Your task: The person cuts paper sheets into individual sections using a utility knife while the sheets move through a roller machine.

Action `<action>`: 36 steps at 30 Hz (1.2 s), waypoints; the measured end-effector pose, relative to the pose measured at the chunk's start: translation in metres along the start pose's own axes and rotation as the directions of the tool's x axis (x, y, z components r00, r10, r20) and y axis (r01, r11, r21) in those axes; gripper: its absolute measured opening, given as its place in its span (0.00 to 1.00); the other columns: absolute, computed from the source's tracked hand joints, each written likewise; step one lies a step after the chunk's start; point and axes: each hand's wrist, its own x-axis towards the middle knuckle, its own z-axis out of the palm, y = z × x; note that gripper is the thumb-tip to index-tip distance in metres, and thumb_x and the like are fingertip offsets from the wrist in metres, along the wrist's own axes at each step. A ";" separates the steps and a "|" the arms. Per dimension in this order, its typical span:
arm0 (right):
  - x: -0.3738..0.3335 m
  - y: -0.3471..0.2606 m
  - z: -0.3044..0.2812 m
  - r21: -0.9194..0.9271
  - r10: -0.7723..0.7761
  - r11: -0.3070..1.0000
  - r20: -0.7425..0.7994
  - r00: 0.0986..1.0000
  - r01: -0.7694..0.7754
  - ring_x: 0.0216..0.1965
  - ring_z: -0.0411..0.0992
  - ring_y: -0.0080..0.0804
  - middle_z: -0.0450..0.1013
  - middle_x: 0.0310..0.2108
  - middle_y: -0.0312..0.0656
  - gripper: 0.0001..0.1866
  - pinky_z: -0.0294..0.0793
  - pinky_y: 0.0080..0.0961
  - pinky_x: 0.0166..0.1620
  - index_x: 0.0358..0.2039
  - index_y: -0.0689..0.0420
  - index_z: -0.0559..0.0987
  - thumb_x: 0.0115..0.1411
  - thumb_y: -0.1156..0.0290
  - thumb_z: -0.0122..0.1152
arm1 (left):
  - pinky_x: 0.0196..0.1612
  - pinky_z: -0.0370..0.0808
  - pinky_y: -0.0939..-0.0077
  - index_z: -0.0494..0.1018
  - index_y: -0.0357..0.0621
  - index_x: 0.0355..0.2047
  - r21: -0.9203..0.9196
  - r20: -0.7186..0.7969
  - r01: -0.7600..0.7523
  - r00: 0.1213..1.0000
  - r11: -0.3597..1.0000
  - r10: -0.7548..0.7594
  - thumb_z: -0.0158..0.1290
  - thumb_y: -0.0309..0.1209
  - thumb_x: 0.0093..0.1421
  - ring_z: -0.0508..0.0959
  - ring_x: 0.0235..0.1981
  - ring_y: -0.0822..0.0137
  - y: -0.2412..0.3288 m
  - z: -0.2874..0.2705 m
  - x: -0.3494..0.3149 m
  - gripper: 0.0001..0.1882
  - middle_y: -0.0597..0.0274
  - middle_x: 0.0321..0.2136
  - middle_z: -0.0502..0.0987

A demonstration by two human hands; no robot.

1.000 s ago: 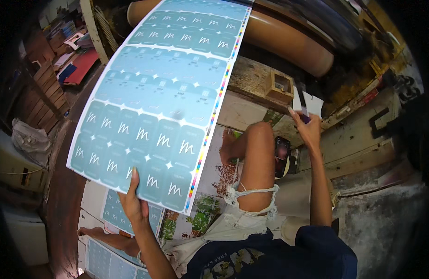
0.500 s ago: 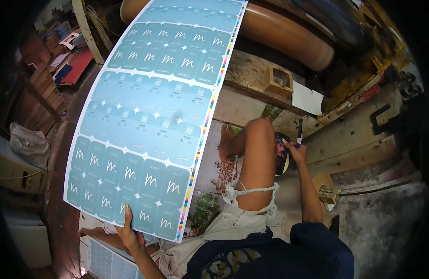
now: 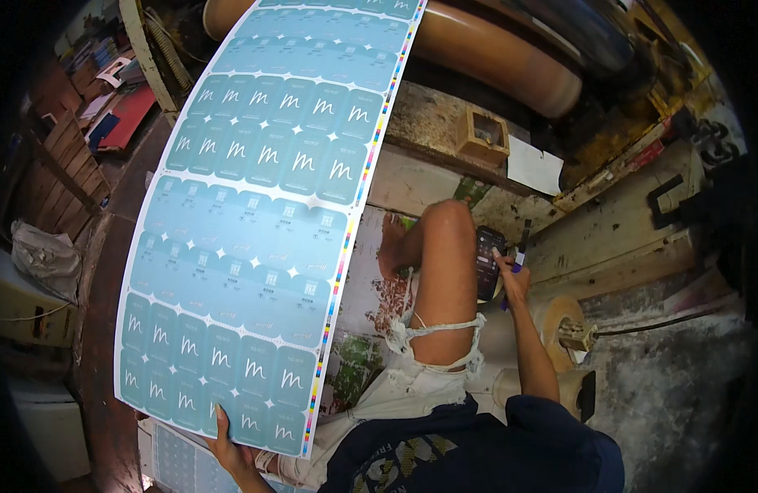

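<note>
A long printed sheet (image 3: 231, 263), pale blue with teal label shapes and a colour strip down its right edge, slopes toward me from a brown roller. At its near edge, my left hand (image 3: 229, 448) grips it, thumb on top and the other fingers underneath. My right hand (image 3: 514, 283) is beside my right knee, closed around a slim pen-like tool (image 3: 523, 245) in black, white and purple. One finger of that hand touches the lit dark screen of a phone (image 3: 488, 261). Whether the hand also supports the phone is not clear.
Past the sheet lie the brown roller (image 3: 494, 62) and a ledge with a small wooden box (image 3: 482, 135) and white paper (image 3: 535, 170). Several rolls (image 3: 560, 322) stand at right. More printed sheets (image 3: 186, 460) lie low at left. A crumpled plastic bag (image 3: 46, 259) is at far left.
The sheet has slid toward me with my left hand, showing more printed rows at the far end. The phone's screen has changed from a picture to small icons.
</note>
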 end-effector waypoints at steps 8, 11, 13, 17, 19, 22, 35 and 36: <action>0.033 0.007 -0.008 -0.009 -0.102 0.995 -0.034 0.994 0.102 0.33 0.75 0.33 0.77 0.28 0.43 0.40 0.73 0.29 0.41 0.44 0.67 0.77 0.40 0.46 0.77 | 0.51 0.73 0.62 0.54 0.38 0.64 -0.006 -0.022 0.020 1.000 1.000 -0.020 0.55 0.28 0.62 0.73 0.50 0.58 -0.013 -0.027 -0.008 0.33 0.49 0.55 0.67; 0.027 -0.017 -0.014 -0.084 -0.108 0.991 -0.101 0.989 0.100 0.32 0.76 0.36 0.79 0.30 0.47 0.40 0.75 0.36 0.40 0.40 0.66 0.78 0.38 0.43 0.77 | 0.49 0.75 0.63 0.56 0.40 0.63 0.007 -0.052 0.037 0.998 0.999 -0.037 0.56 0.30 0.62 0.73 0.50 0.59 -0.020 -0.031 -0.016 0.32 0.50 0.55 0.68; 0.034 -0.017 -0.019 -0.108 -0.136 0.987 -0.150 0.979 0.121 0.31 0.76 0.36 0.77 0.29 0.46 0.40 0.75 0.37 0.39 0.40 0.66 0.78 0.38 0.43 0.77 | 0.49 0.76 0.62 0.55 0.40 0.64 0.021 -0.069 0.063 0.996 0.998 -0.061 0.56 0.30 0.62 0.73 0.50 0.58 -0.024 -0.030 -0.021 0.32 0.50 0.55 0.67; 0.029 -0.038 -0.016 -0.222 -0.179 0.966 -0.222 0.959 0.129 0.29 0.73 0.35 0.74 0.26 0.41 0.39 0.74 0.37 0.38 0.38 0.65 0.77 0.37 0.44 0.77 | 0.49 0.75 0.63 0.55 0.40 0.64 0.028 -0.097 0.085 0.992 0.996 -0.082 0.55 0.29 0.62 0.73 0.51 0.58 -0.028 -0.042 -0.025 0.33 0.50 0.56 0.67; 0.043 -0.029 -0.016 -0.188 -0.170 0.974 -0.240 0.956 0.126 0.28 0.72 0.34 0.73 0.25 0.40 0.38 0.73 0.36 0.37 0.38 0.64 0.77 0.37 0.44 0.78 | 0.49 0.75 0.62 0.55 0.40 0.64 0.036 -0.082 0.070 0.994 0.997 -0.067 0.55 0.30 0.62 0.73 0.51 0.57 -0.028 -0.046 -0.027 0.32 0.50 0.56 0.67; 0.047 -0.033 -0.029 -0.093 -0.131 0.989 -0.160 0.978 0.117 0.28 0.70 0.32 0.71 0.25 0.38 0.38 0.72 0.34 0.35 0.37 0.64 0.77 0.35 0.46 0.80 | 0.50 0.74 0.61 0.55 0.40 0.64 -0.029 -0.031 0.080 0.996 0.996 -0.081 0.55 0.31 0.62 0.72 0.51 0.57 -0.024 -0.052 -0.034 0.32 0.49 0.56 0.67; 0.082 -0.078 -0.062 0.005 -0.090 0.996 0.115 0.989 0.090 0.36 0.76 0.28 0.79 0.34 0.45 0.38 0.74 0.24 0.42 0.50 0.72 0.74 0.48 0.54 0.74 | 0.55 0.70 0.56 0.62 0.32 0.59 0.081 -0.300 0.269 0.925 0.960 -0.234 0.63 0.32 0.56 0.70 0.52 0.53 -0.022 -0.064 -0.041 0.35 0.49 0.55 0.68; 0.082 -0.073 -0.063 0.006 -0.091 0.996 0.113 0.989 0.091 0.36 0.76 0.28 0.79 0.34 0.45 0.38 0.74 0.24 0.42 0.50 0.72 0.74 0.48 0.54 0.74 | 0.54 0.71 0.56 0.64 0.33 0.58 0.070 -0.346 0.291 0.904 0.954 -0.250 0.63 0.32 0.56 0.70 0.52 0.53 -0.025 -0.072 -0.042 0.33 0.49 0.54 0.69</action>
